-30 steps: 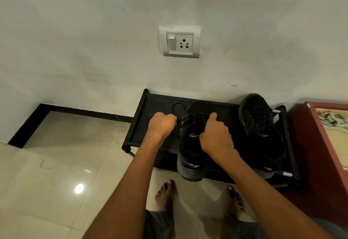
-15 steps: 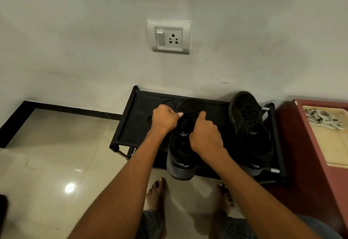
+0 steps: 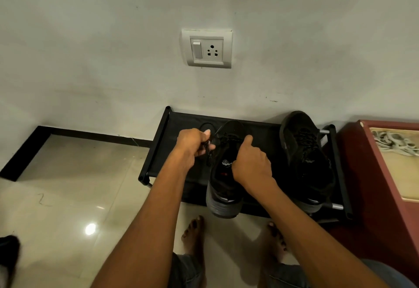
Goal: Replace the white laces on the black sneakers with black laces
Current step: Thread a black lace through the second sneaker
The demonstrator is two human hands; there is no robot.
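1. Standing barefoot on the glossy tile floor (image 3: 68,197), I see my left foot (image 3: 193,235) and right foot (image 3: 275,240) nearest, just short of the rack's near edge.
2. My two forearms reach forward over them to the low black shoe rack (image 3: 158,147) set against the wall.
3. My right hand (image 3: 250,165) is curled over the right side of the near sneaker (image 3: 224,183), gripping it beside the tongue with the thumb pointing up toward the toe end.
4. That sneaker lies on the rack with its heel hanging over the near edge and its toe pointing to the wall.
5. My left hand (image 3: 192,142) sits just left of the shoe, fingers bent, pinching the black lace (image 3: 207,149) that runs from the eyelets and dangles below my fingers.
6. The second sneaker (image 3: 306,158), already strung in black, rests at the right end of the rack, well apart from my hands.
7. To the far right stands a red cabinet (image 3: 362,174) whose top holds a pile of white laces (image 3: 394,142).
8. Farthest off, a white switch and socket plate (image 3: 206,48) is on the wall above the rack.
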